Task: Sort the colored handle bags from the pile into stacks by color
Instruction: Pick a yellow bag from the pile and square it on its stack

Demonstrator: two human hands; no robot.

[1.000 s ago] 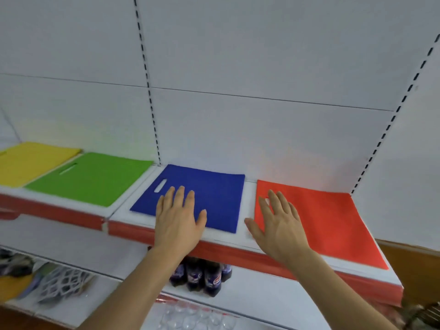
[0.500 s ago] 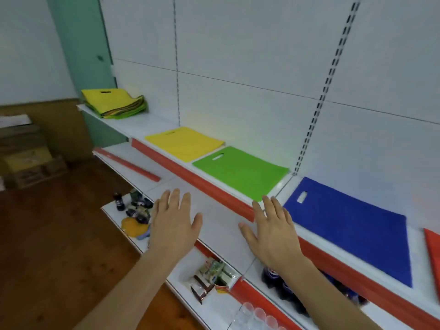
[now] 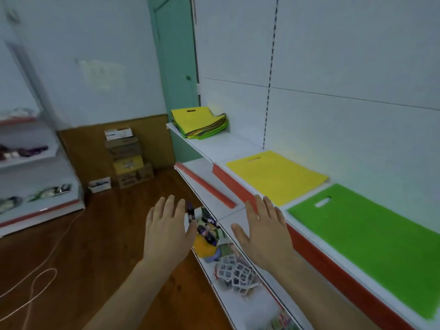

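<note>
A pile of mixed colored handle bags (image 3: 200, 123), yellow on top, lies at the far left end of the white shelf (image 3: 228, 145). Closer along the shelf lie a single flat yellow bag (image 3: 277, 176) and, to its right, a flat green bag (image 3: 371, 232). My left hand (image 3: 166, 231) and my right hand (image 3: 263, 232) hover in front of the shelf, palms down, fingers spread, holding nothing. Both hands are well short of the pile and off the flat bags. The blue and red bags are out of view.
A lower shelf (image 3: 238, 303) below my hands holds small bottles, packets and a white lattice item (image 3: 234, 273). Stacked cardboard boxes (image 3: 127, 156) stand on the wooden floor by the wall. Another shelf unit (image 3: 28, 163) is at the left. A cord (image 3: 35, 277) lies on the floor.
The view has swung left along the shelf: blue and red bags left the frame, the mixed pile came closer to centre. Both hands lifted off the blue and red bags and stay open.
</note>
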